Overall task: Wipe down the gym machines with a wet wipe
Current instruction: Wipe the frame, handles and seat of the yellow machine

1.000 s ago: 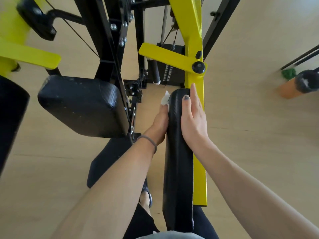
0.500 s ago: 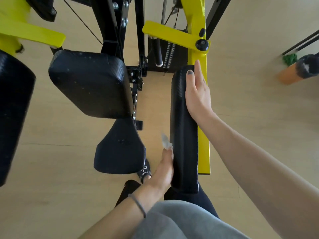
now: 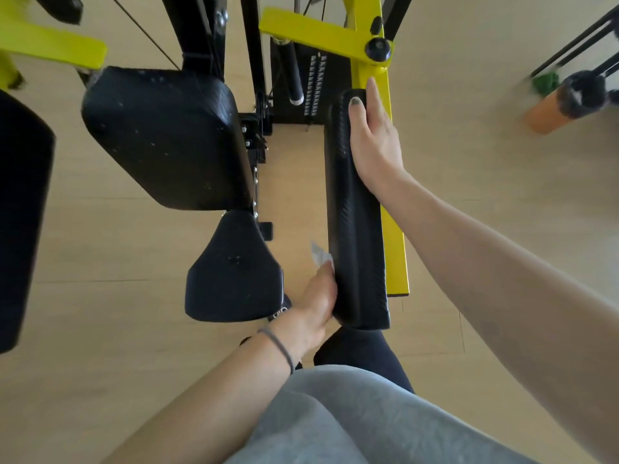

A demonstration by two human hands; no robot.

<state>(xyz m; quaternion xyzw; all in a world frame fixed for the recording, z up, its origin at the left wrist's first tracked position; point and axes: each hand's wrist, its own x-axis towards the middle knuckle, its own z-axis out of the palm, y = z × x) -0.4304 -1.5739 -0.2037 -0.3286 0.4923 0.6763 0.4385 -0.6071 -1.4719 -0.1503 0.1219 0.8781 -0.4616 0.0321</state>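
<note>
**Two hands on one arm pad of a yellow-framed gym machine**

Two bare hands work a single long black arm pad (image 3: 356, 212), which runs from near to far at centre right and is mounted on a yellow bar (image 3: 395, 229) of the gym machine (image 3: 214, 45). Largest in view is the wooden floor (image 3: 100, 246). Left of the arm pad stands the square black back pad (image 3: 164, 139), and nearer, below it, the smaller black seat pad (image 3: 234, 272). At the left edge lies another black pad (image 3: 20, 222), only partly visible. Far right, a blurred orange roller (image 3: 552, 112) lies on the floor. The right hand (image 3: 375, 142) rests flat on the pad's far end, its grip spread with fingers straight. The left hand (image 3: 318, 303) presses against the pad's near left side; its grip holds the white wet wipe (image 3: 320, 257) against the pad, a corner of the wipe protruding beyond the fingertips. A dark hair tie (image 3: 278, 346) circles the left wrist.
</note>
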